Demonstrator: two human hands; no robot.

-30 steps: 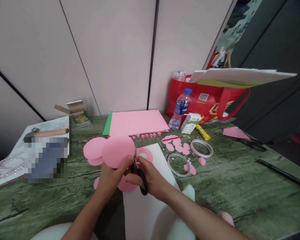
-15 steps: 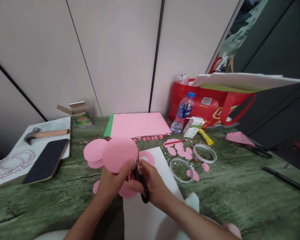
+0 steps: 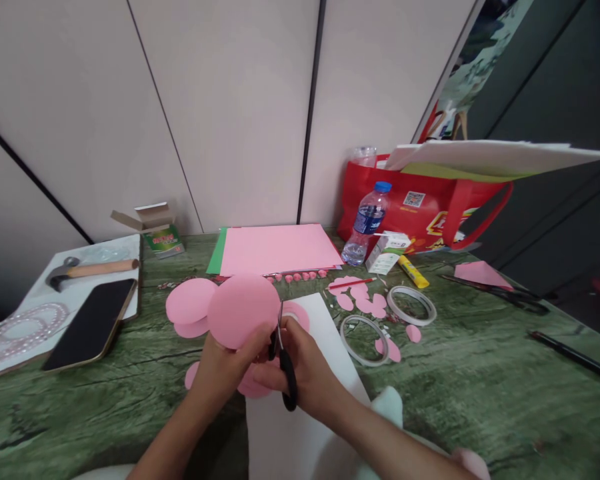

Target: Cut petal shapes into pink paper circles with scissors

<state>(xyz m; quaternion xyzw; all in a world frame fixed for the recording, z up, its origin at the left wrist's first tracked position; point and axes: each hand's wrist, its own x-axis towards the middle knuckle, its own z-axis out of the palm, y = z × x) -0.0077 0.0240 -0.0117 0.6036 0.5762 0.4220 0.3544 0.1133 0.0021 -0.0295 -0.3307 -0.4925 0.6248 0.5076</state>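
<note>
Pink paper disc (image 3: 243, 307), head view: held up over the far left end of the white sheet (image 3: 280, 427). Left hand (image 3: 225, 373): pinching disc by its lower right edge, thumb on near face, other fingers mostly hidden behind. Right hand (image 3: 305, 367): curled round black-handled scissors (image 3: 290, 383), over the white sheet; blades pointing away, at right edge of disc. Whether biting into the paper: cannot tell.

Left of white sheet: more pink discs (image 3: 190, 300), overlapping; farther left, phone (image 3: 93, 325) and wooden-handled hammer (image 3: 105, 267). Beyond far end of white sheet: pink paper stack (image 3: 280, 248), green margin at left. Right of white sheet: two tape rolls (image 3: 420, 321), lying flat, near each other; small pink cut-outs (image 3: 364, 305) close by, red pencil (image 3: 353, 283) across some. Farther right and beyond: yellow glue stick (image 3: 413, 272), water bottle (image 3: 367, 223), red bag (image 3: 380, 177).
</note>
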